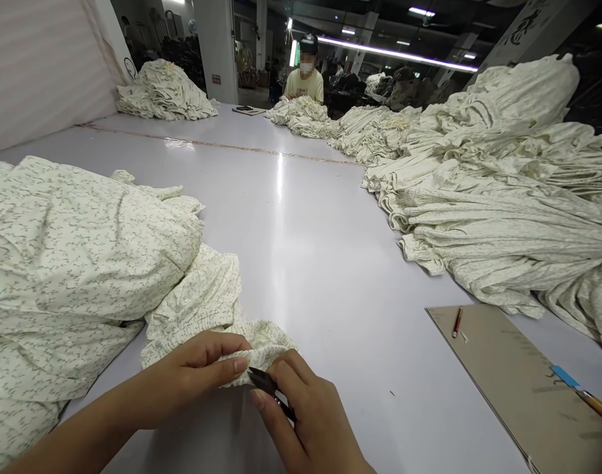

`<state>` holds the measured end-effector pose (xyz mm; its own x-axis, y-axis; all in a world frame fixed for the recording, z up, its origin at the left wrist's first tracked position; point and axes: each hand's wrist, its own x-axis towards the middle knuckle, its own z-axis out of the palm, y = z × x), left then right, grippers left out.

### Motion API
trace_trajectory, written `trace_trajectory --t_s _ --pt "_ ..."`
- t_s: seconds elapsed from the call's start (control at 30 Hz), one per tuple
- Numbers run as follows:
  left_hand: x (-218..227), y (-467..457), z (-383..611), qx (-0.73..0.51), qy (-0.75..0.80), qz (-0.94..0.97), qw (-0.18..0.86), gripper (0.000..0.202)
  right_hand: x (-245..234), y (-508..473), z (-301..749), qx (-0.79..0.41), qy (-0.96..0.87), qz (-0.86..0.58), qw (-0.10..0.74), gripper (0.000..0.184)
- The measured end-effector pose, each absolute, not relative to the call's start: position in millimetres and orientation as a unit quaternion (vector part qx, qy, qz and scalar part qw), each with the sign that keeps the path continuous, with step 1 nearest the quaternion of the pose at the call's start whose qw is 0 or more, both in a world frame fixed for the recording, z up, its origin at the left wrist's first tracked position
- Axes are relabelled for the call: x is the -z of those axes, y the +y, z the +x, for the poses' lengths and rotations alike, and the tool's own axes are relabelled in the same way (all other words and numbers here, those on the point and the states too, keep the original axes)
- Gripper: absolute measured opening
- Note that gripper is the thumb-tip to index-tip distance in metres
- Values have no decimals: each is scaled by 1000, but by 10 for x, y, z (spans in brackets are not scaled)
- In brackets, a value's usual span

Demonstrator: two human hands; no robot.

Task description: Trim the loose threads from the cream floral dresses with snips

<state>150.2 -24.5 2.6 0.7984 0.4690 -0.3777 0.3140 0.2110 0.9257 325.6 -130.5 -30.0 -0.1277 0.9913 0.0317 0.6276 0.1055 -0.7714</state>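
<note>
Near the front of the table, my left hand (197,372) pinches the gathered edge of a cream floral garment (202,293) between thumb and fingers. My right hand (308,401) is closed around small black thread snips (271,387). The blades of the snips point left, at the cloth edge close to my left thumb. Part of the snips is hidden in my palm. The garment stretches back and left from my hands, against a larger heap of the same floral cloth (93,243).
On the right lies a long pile of floral garments (503,210). Before it is a brown board (518,375) with a red pen (458,322) and a blue-topped tool (565,377). Another heap (167,91) stands at the far left. A person (305,82) is at the table's far end.
</note>
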Motion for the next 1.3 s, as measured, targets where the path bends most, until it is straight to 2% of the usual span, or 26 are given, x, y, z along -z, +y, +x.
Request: trace_trajectory --t_s 0.2,0.5,0.6,0.67,0.73,0.77,0.8,0.87,0.93,0.97,1.03,1.17,1.3 --pt "-49 -231 1481 -60 310 622 717 29 271 -1325 3276 -335 -675 -581 306 12" --pt "-4 -256 1446 -48 318 629 708 28 299 -1314 3242 -347 -667 -580 312 20" --pt "38 -296 1398 -67 313 711 626 18 268 -1318 3263 -376 -656 -560 338 18" --pt "65 -334 1377 -144 301 801 497 7 247 -1315 3292 -394 -624 -565 369 16" --pt "79 -368 1374 -265 336 824 371 16 241 -1304 3313 -415 -567 -589 399 19" --pt "81 -381 1381 -318 377 796 351 17 246 -1295 3315 -427 -537 -598 413 21" --pt "81 -392 1391 -351 422 745 380 15 255 -1284 3310 -444 -513 -599 424 23" --pt "77 -409 1422 -347 473 593 552 12 280 -1261 3280 -477 -497 -572 446 23" --pt "77 -424 1461 -298 445 435 724 26 306 -1240 3231 -488 -512 -539 458 22" --pt "80 -431 1482 -283 422 378 774 31 316 -1232 3204 -484 -527 -526 459 21" --pt "89 -446 1517 -280 400 325 810 35 329 -1218 3152 -463 -560 -514 456 19" --pt "111 -486 1546 -291 407 319 805 40 335 -1199 3088 -421 -598 -517 444 17" --pt "152 -526 1535 -281 392 343 806 34 329 -1184 3072 -411 -598 -534 434 19"
